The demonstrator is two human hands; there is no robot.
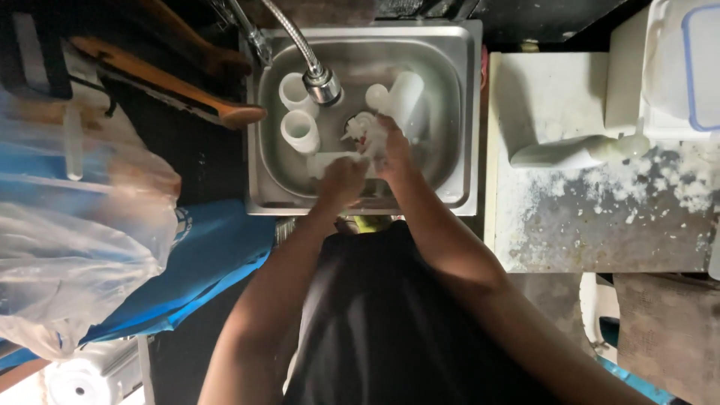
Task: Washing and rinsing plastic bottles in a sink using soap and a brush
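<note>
Left hand [341, 180]: fingers curled around a flat white piece [330, 161].
Right hand [391, 150]: fingers closed on a small white part [364, 131].
Place: both over the steel sink [465, 112], below the faucet [322, 84].

The steel sink [465, 112] holds two white cups [298, 112] and a bottle [405, 94].

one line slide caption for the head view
Both hands, left and right, hold white pieces in a steel sink under the faucet.
</note>
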